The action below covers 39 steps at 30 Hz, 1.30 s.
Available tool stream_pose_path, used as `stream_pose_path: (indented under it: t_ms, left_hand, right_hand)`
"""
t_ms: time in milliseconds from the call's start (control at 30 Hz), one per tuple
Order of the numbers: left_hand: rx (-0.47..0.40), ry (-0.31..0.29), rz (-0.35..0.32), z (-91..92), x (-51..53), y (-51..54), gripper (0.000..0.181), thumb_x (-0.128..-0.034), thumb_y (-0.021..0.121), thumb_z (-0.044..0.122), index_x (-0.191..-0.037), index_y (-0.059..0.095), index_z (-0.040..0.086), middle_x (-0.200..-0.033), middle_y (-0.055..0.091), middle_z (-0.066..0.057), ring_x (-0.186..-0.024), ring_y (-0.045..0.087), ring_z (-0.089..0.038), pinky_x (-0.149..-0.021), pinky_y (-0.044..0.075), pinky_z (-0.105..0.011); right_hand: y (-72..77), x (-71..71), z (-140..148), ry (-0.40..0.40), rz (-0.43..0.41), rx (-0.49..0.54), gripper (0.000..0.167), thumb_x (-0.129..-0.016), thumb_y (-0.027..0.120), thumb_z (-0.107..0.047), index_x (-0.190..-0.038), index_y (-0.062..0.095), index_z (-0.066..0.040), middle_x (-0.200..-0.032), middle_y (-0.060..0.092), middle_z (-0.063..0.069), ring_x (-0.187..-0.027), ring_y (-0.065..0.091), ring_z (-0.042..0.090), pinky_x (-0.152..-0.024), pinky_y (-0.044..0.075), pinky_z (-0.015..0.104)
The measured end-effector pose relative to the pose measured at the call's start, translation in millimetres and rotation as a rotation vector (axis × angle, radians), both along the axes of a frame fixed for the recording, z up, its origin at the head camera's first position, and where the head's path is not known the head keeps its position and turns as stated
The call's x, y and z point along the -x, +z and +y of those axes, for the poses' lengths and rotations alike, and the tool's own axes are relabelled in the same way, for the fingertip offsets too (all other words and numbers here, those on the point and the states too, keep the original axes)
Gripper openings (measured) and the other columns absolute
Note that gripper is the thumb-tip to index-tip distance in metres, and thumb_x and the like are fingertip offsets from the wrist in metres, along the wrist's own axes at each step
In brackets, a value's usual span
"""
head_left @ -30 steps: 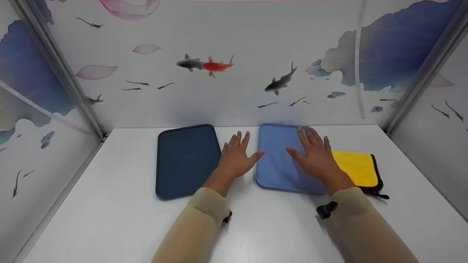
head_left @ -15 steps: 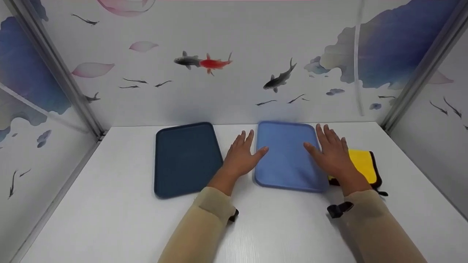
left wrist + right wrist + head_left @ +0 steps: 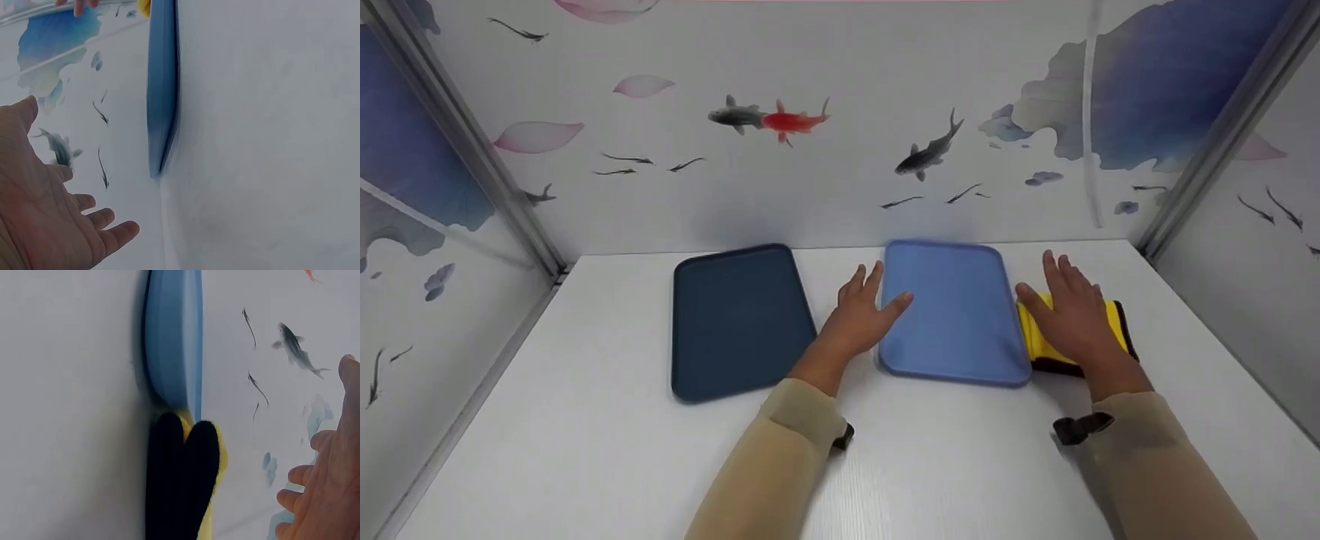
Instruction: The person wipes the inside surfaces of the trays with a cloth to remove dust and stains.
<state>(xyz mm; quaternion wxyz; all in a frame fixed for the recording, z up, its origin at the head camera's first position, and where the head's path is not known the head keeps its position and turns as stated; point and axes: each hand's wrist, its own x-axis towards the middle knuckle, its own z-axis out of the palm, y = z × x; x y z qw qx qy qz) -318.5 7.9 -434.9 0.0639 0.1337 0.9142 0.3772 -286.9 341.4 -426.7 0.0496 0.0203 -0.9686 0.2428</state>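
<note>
1. Centre: the left hand (image 3: 859,324), fingers spread, hovers between the dark tray (image 3: 741,322) and blue tray (image 3: 952,319).
2. Right of centre: the right hand (image 3: 1078,319), well apart, fingers also spread, hovers over the yellow cloth (image 3: 1038,346) (hiding part of it), just beside the blue tray.
3. Upper frame: a fish-printed wall (image 3: 840,191) backs the white table (image 3: 937,472).

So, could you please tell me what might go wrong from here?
The right hand hovers over the folded yellow cloth, which lies close beside the light blue tray, so reaching down might nudge that tray. The right wrist view shows two black-edged folds, so a grip could catch just one and open the cloth. The left hand, between that tray and the navy tray, might bump either if lowered.
</note>
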Motion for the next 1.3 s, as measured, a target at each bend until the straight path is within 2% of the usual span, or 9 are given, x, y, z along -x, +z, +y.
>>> stream_pose_path:
  t_ms: [367,567,600,700,833,900,1067,1167,1300]
  left_hand:
    - [-0.02,-0.008,-0.074,4.8,6.9,6.6,0.087,-0.1008,0.037,0.073,-0.168,0.007,0.028,-0.176,0.008,-0.01,-0.162,0.01,-0.037,-0.126,0.023,-0.063]
    - [-0.052,-0.001,-0.154,6.6,10.5,7.2,0.09,-0.0992,0.037,0.076,-0.169,0.009,0.027,-0.174,0.013,-0.013,-0.16,0.018,-0.037,-0.126,0.025,-0.06]
    - [-0.061,0.002,-0.172,6.8,11.0,7.0,0.091,-0.0987,0.037,0.077,-0.169,0.009,0.027,-0.174,0.013,-0.014,-0.159,0.021,-0.037,-0.126,0.026,-0.059]
    - [-0.105,0.008,-0.238,7.7,12.5,6.6,0.093,-0.0974,0.038,0.078,-0.168,0.009,0.027,-0.175,0.01,-0.014,-0.155,0.033,-0.037,-0.119,0.04,-0.053]
    - [-0.161,0.022,-0.315,10.2,12.9,6.1,0.094,-0.0971,0.043,0.077,-0.168,0.008,0.026,-0.176,0.007,-0.012,-0.15,0.041,-0.034,-0.097,0.059,-0.042]
    - [-0.172,0.037,-0.333,11.3,12.7,4.5,0.094,-0.0972,0.046,0.075,-0.168,0.009,0.026,-0.176,0.007,-0.01,-0.151,0.04,-0.032,-0.09,0.062,-0.038]
    - [-0.193,0.067,-0.361,11.3,10.9,2.5,0.094,-0.0974,0.05,0.072,-0.168,0.012,0.023,-0.175,0.016,-0.008,-0.143,0.049,-0.028,-0.08,0.064,-0.036]
    - [-0.225,0.083,-0.391,10.5,11.1,1.8,0.092,-0.099,0.052,0.068,-0.168,0.015,0.02,-0.173,0.023,-0.008,-0.141,0.053,-0.028,-0.082,0.064,-0.038]
    - [-0.281,0.11,-0.436,8.8,11.0,-1.2,0.081,-0.1036,0.057,0.052,-0.165,0.023,0.012,-0.167,0.035,-0.011,-0.139,0.054,-0.029,-0.088,0.063,-0.039]
  right_hand:
    - [2.2,-6.9,28,-0.1,-0.082,0.083,0.094,-0.101,0.023,-0.076,-0.165,-0.016,-0.018,-0.17,-0.016,0.026,-0.153,-0.005,0.06,-0.118,0.001,0.079]
    - [5.4,-11.7,46,-0.153,-0.117,0.141,0.095,-0.101,0.022,-0.076,-0.164,-0.018,-0.018,-0.17,-0.018,0.026,-0.152,-0.007,0.061,-0.116,0.001,0.081]
    - [5.3,-12.3,49,-0.161,-0.119,0.151,0.095,-0.101,0.022,-0.076,-0.164,-0.018,-0.018,-0.17,-0.018,0.026,-0.152,-0.008,0.061,-0.116,0.001,0.081]
    - [4.1,-13.4,59,-0.182,-0.122,0.179,0.094,-0.101,0.021,-0.076,-0.163,-0.02,-0.018,-0.169,-0.018,0.027,-0.152,-0.008,0.061,-0.116,0.002,0.081]
    - [2.4,-15.8,74,-0.195,-0.122,0.224,0.094,-0.101,0.021,-0.075,-0.162,-0.022,-0.016,-0.168,-0.018,0.03,-0.152,-0.009,0.061,-0.116,0.001,0.08]
    - [1.3,-17.4,79,-0.2,-0.127,0.248,0.095,-0.101,0.02,-0.075,-0.162,-0.022,-0.016,-0.167,-0.018,0.032,-0.151,-0.009,0.061,-0.116,0.001,0.08]
    - [-0.7,-19.6,89,-0.24,-0.181,0.298,0.098,-0.099,0.019,-0.079,-0.161,-0.025,-0.017,-0.166,-0.021,0.033,-0.151,-0.01,0.061,-0.117,0.001,0.079]
    - [-1.3,-19.6,94,-0.281,-0.228,0.314,0.101,-0.096,0.017,-0.082,-0.16,-0.027,-0.018,-0.165,-0.023,0.032,-0.151,-0.01,0.061,-0.117,0.002,0.079]
    - [-2.4,-20.0,98,-0.315,-0.279,0.323,0.105,-0.093,0.014,-0.086,-0.159,-0.028,-0.017,-0.165,-0.023,0.031,-0.151,-0.011,0.061,-0.117,0.001,0.079]
